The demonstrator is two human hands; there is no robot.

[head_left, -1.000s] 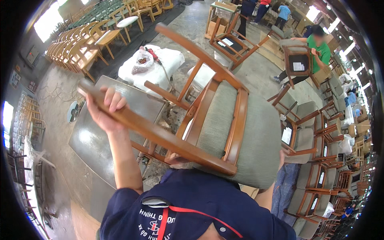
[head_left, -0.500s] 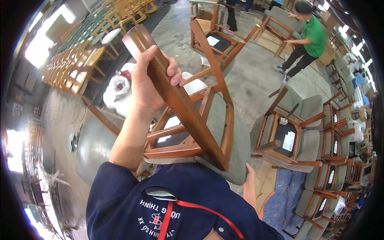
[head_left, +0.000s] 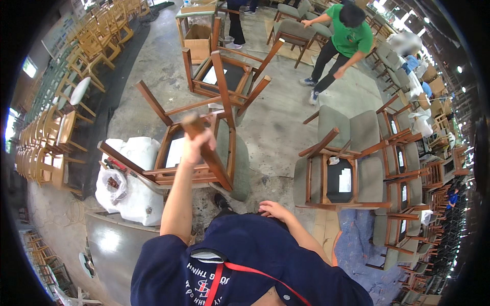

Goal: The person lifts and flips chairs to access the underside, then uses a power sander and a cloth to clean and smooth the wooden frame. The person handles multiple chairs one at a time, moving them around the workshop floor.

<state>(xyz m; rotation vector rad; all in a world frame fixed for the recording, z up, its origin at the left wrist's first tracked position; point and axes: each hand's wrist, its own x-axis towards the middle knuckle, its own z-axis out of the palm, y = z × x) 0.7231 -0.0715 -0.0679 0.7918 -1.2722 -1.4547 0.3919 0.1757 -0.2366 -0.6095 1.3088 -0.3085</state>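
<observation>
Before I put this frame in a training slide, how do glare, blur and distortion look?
In the head view, glare whitens a patch of the grey table and a window at left; the left hand and the chair leg it grips look blurred; lines bend toward the rim, and the corners go black.

The grey-upholstered, brown wooden chair (head_left: 175, 152) stood upside down, left of centre, legs upward, dark underside exposed.

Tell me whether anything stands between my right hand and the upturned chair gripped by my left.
Nothing visible stands between the right hand and the grey-upholstered upturned chair; only concrete floor shows in the gap. The left hand grips one wooden leg of it.
</observation>
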